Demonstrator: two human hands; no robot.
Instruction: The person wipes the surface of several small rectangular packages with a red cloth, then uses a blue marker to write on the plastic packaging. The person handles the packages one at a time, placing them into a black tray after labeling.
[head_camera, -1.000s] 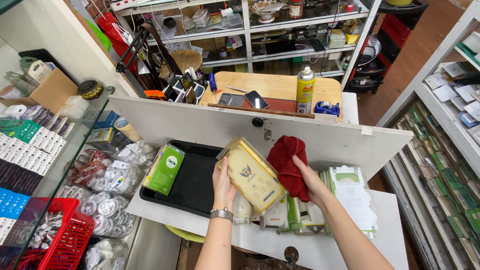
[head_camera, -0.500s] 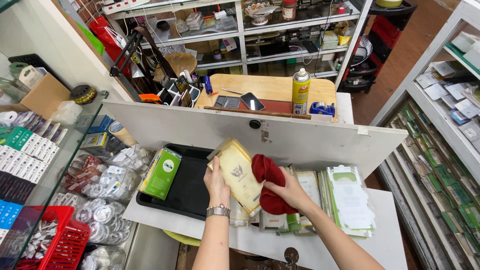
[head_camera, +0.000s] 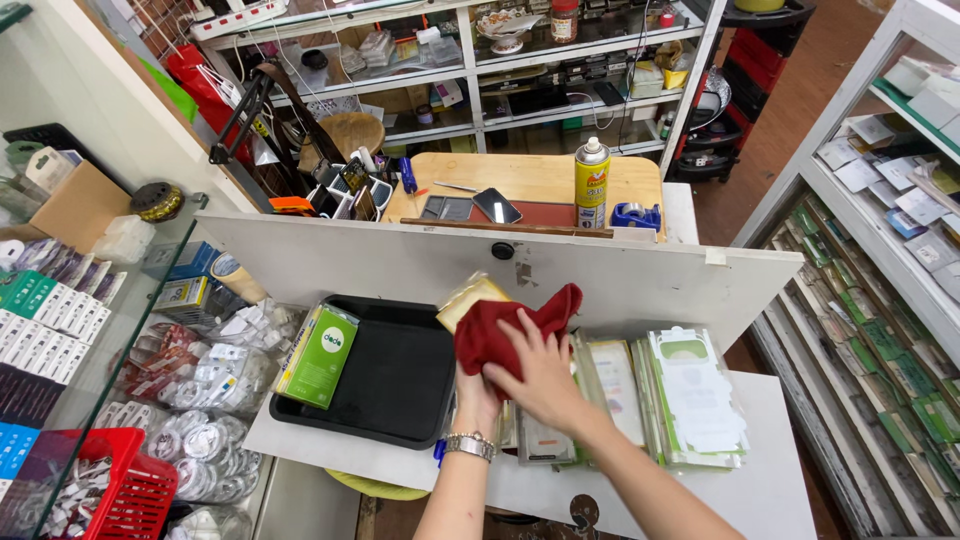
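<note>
My left hand (head_camera: 476, 398), a watch on its wrist, holds a flat yellow packet (head_camera: 467, 299) upright from below. My right hand (head_camera: 540, 375) presses a dark red cloth (head_camera: 505, 331) against the packet's face, covering most of it. Both hands are over the right edge of a black tray (head_camera: 390, 375). A green packet (head_camera: 320, 355) leans inside the tray's left side.
A row of upright flat packets (head_camera: 660, 395) stands right of my hands on the white counter (head_camera: 780, 470). A white board (head_camera: 640, 280) rises behind. Beyond it a wooden table holds a spray can (head_camera: 592, 183) and phone (head_camera: 496, 205). A glass case with bagged goods and a red basket (head_camera: 110, 495) sits left.
My right hand has brought the red cloth leftward over the yellow packet, which now is mostly covered. The packet has tilted more upright.
</note>
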